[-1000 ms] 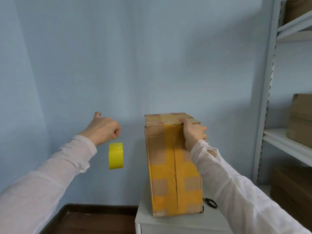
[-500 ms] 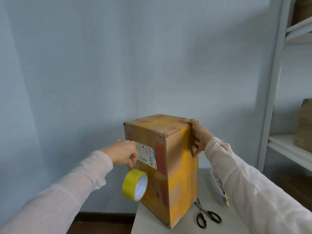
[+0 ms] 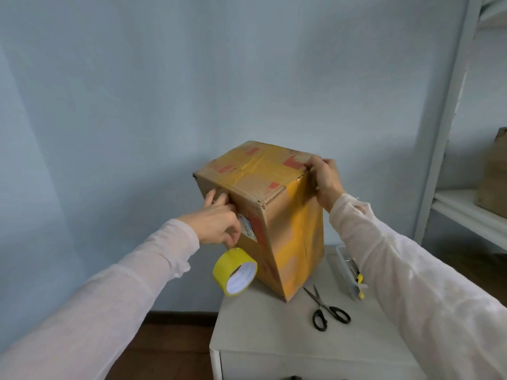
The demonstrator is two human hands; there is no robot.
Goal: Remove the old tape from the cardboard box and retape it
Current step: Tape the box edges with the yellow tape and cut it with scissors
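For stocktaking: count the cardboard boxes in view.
2: the taped box on the white cabinet; a second box on the right shelf, partly cropped. More may be hidden.

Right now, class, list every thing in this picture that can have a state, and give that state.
cardboard box: upright on the cabinet, closed, yellow tape on it.
left hand: touching the box's left face, pinching tape.
right hand: gripping the box's top right edge.
tape roll: hanging just below the left hand, beside the box.
scissors: flat on the cabinet, blades slightly apart.
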